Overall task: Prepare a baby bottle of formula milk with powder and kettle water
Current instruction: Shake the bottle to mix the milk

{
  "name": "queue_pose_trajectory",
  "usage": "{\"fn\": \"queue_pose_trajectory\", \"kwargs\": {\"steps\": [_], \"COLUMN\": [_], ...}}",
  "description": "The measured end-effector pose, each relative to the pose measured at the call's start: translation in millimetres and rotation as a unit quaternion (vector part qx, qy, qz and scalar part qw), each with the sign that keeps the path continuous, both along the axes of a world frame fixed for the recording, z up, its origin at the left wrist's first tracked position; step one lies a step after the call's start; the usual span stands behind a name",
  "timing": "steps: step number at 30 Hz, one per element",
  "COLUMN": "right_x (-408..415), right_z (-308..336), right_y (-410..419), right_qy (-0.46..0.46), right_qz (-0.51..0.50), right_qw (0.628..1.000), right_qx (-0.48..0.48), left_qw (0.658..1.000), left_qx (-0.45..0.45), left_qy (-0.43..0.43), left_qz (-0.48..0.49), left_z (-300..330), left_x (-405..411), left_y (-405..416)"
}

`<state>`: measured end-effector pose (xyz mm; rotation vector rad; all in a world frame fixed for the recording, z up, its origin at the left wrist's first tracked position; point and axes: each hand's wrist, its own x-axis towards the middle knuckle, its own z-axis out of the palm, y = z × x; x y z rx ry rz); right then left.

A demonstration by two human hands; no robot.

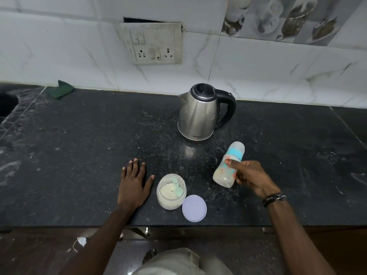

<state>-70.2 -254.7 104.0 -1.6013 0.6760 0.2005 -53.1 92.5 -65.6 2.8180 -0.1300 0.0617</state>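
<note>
Holding the translucent plastic baby bottle with its blue collar and clear cap (229,165) tilted above the dark speckled stone bench (79,155), the right hand (251,176) has its fingers wrapped around the lower body. The bottle looks capped, with pale contents at its base, so the step in hand is probably shaking to mix; a firm grip and a tight collar should keep it from leaking. The left hand (134,183) lies flat on the bench, fingers spread, holding nothing. Just beside it stands the open clear jar of pale powder (171,192) with a green scoop inside, its lilac round lid (194,208) touching it. Behind stands the stainless steel kettle with a black handle (200,113); its small base lettering is too blurred to read surely.
</note>
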Motion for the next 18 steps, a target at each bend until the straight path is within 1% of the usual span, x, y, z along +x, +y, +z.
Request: {"fn": "queue_pose_trajectory", "kwargs": {"steps": [1,3,4,6,7,9,10,11,12,13,14,15,17,18], "right_x": [1,3,4,4,5,10,12,12,12,11,11,12,15,16], "right_z": [1,2,2,4,4,4,2,3,2,2,1,-1,-4,-4], "right_y": [-1,-4,-4,-1,-1,-2,-4,-4,-4,-3,-2,-2,-4,-5], "right_qy": [-0.012,-0.044,-0.050,-0.032,-0.032,-0.054,-0.059,-0.051,-0.034,-0.015,-0.008,-0.013,-0.031,-0.027], "right_qz": [-0.008,-0.045,-0.037,0.029,0.038,-0.016,-0.032,-0.015,0.032,0.078,0.098,0.082,0.026,0.029], "right_qw": [0.999,0.997,0.997,0.998,0.998,0.997,0.996,0.998,0.998,0.996,0.993,0.994,0.997,0.997], "right_qx": [-0.029,-0.052,-0.048,-0.036,-0.043,-0.058,-0.051,-0.040,-0.035,-0.043,-0.061,-0.076,-0.071,-0.059], "left_qw": [1.000,1.000,1.000,1.000,1.000,1.000,1.000,1.000,1.000,1.000,1.000,1.000,1.000,1.000], "left_qx": [0.002,0.004,0.003,0.002,0.002,0.005,0.007,0.006,0.004,0.002,0.000,-0.001,-0.001,0.000], "left_qy": [0.001,0.003,0.002,0.000,-0.001,-0.001,0.002,0.003,0.002,0.000,0.000,0.000,0.004,0.005], "left_qz": [0.001,0.002,0.002,-0.001,-0.002,0.000,0.001,0.001,0.001,0.001,0.001,0.002,0.003,0.003], "left_z": [0,-1,-1,-1,-1,0,-1,-1,-1,-1,-1,-1,-1,-1], "left_x": [0,0,0,1,1,1,0,-1,0,0,0,0,-1,-1], "left_y": [0,-1,-1,-1,-1,-1,-1,-1,0,0,0,0,-1,0]}}
